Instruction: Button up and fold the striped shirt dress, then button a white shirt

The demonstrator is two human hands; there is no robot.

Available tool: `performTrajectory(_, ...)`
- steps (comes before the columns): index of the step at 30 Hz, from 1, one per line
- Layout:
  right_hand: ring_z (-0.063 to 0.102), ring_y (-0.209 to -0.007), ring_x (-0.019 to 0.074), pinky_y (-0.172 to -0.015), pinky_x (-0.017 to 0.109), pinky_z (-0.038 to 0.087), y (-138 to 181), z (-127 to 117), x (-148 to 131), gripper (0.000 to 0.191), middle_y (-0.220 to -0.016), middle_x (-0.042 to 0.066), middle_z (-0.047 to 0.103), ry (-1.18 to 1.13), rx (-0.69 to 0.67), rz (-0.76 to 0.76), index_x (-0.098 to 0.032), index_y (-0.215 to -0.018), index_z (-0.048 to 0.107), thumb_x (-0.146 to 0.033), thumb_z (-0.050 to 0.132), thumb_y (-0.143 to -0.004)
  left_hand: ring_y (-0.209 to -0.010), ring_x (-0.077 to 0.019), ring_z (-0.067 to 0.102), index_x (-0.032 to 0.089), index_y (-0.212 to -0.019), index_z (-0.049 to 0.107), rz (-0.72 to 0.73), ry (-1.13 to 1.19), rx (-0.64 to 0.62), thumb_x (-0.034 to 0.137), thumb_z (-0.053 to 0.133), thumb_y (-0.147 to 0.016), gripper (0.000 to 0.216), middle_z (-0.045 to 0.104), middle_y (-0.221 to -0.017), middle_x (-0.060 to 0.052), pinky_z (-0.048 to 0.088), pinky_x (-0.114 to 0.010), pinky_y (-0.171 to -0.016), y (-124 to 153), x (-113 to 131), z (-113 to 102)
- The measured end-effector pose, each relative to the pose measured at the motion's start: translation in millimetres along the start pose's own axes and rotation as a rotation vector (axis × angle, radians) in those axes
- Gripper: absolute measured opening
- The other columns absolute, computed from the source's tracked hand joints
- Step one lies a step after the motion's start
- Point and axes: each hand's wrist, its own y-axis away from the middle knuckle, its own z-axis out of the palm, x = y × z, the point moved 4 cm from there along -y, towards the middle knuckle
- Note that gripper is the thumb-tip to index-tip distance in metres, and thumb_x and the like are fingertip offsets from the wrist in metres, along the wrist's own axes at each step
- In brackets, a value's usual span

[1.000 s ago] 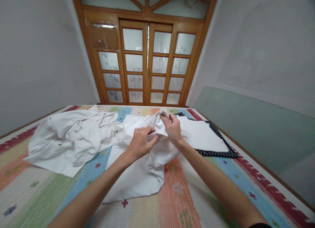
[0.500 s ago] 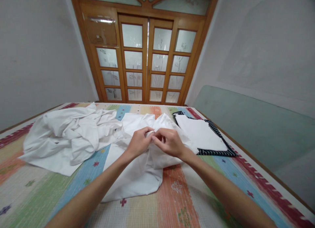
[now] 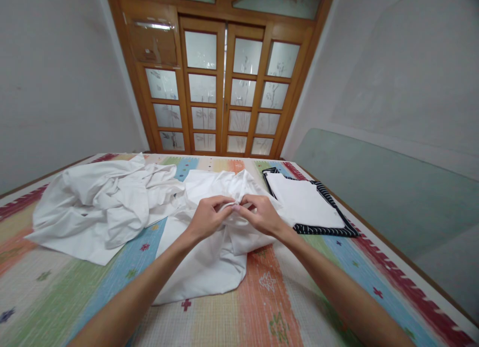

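Note:
A crumpled white garment (image 3: 209, 267) lies in the middle of the patterned cloth. My left hand (image 3: 210, 216) pinches a fold of it between thumb and fingers. Right beside it, my right hand (image 3: 261, 214) grips the same fold, and the thumb tips meet or nearly meet. Part of the garment is bunched up around my fingers, and whatever lies right between the fingertips is too small to make out. The rest spreads loosely toward me and away behind my hands.
On the left lies a second rumpled white garment (image 3: 97, 207). Folded white cloth (image 3: 307, 202) rests on a black striped folded cloth (image 3: 325, 231) at the right. A striped, colourful cover (image 3: 209, 322) lies beneath everything. Wooden glazed doors (image 3: 224, 87) stand beyond.
The fingertips have drawn closer together on the fold, and my right fingers have straightened slightly. The bunched fabric behind them has shifted a little. The other cloths lie as before.

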Motion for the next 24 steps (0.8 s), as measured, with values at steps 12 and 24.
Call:
performTrajectory(12,0.053,-0.059,0.014,-0.061,0.027,0.037,-1,8,-2,0.041,-0.062,0.001,0.057,-0.018,-0.01,-0.002,-0.02,-0.065,0.049,-0.042,0.039,-0.098,-0.068,-0.016,0.064,0.018,-0.084,0.07,0.178,-0.283,0.044,0.019,0.055,-0.085,0.015,0.071,-0.076,-0.004,0.049,-0.027,-0.069,10,3,4)
performTrajectory(24,0.058,-0.064,0.0149,-0.065,0.027,0.045,0,8,1,0.045,-0.067,0.003,0.063,-0.303,0.001,0.032,-0.018,-0.069,0.058,-0.053,0.045,-0.093,-0.075,-0.0156,0.064,0.018,-0.085,0.067,0.079,-0.103,0.049,0.025,0.044,-0.094,0.026,0.071,-0.082,-0.003,0.047,-0.026,-0.075,16,4,11)
